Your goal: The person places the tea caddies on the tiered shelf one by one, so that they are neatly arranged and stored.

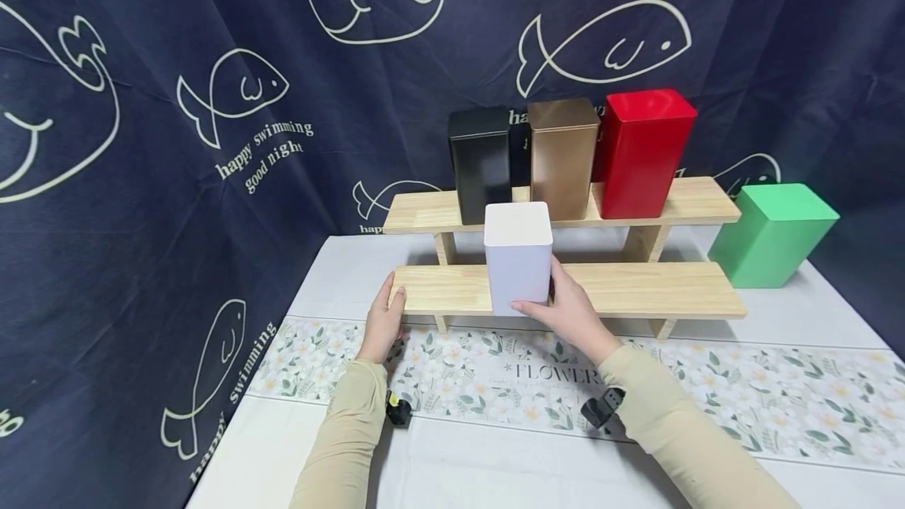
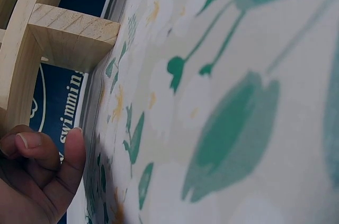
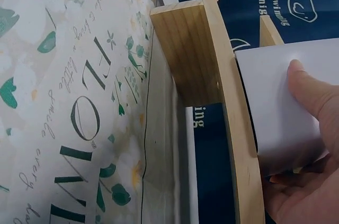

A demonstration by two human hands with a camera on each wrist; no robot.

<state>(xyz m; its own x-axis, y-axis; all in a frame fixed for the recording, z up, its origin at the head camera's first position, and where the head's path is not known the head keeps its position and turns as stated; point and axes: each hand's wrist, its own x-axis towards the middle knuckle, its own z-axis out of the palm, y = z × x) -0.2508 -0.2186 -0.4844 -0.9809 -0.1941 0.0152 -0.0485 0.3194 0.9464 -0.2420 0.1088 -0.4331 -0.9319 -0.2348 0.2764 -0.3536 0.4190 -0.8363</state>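
Note:
A white rectangular canister (image 1: 518, 269) stands upright at the front of the lower tier of a two-tier wooden shelf (image 1: 657, 289). My right hand (image 1: 574, 313) grips it low on its right side, with the thumb (image 3: 310, 89) across the front face. In the right wrist view the canister's base is at the board's surface; whether it fully rests there I cannot tell. At the lower tier's left end, my left hand (image 1: 382, 322) holds the board's edge. Its curled fingers (image 2: 37, 150) show beside the wood in the left wrist view.
Black (image 1: 482, 167), brown (image 1: 563, 159) and red (image 1: 645, 155) canisters stand along the upper tier. A green canister (image 1: 771, 238) is on the table right of the shelf. A floral runner (image 1: 452, 383) crosses the table, and a dark blue fish-print curtain (image 1: 396, 116) hangs behind.

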